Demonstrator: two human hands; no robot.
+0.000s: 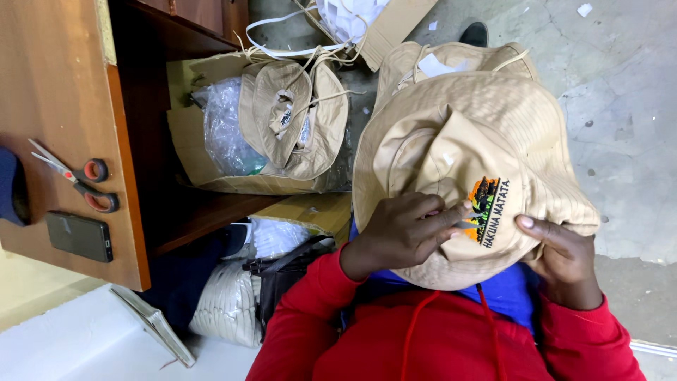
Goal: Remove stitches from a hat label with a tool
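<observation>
Lying at the far left on the wooden desk (63,85) are red-handled scissors (74,182) and a dark phone (80,237), with a dark blue shape at the frame edge cut off and impossible to identify. Under the desk, a cardboard box (190,141) holds clear plastic wrapping and an upturned beige hat (293,116); how many hats it holds cannot be told. Below it, white bundles (229,303) sit partly hidden in shadow. Further right, the left hand (402,233) presses on the beige bucket hat (465,162) in the person's lap, fingers bent and pinching something small and thin against the embroidered patch (486,210); what it is cannot be made out. The right hand (560,257) grips the hat's brim from below, thumb on top, fingers hidden beneath. Another hat (451,60) behind is mostly covered.
</observation>
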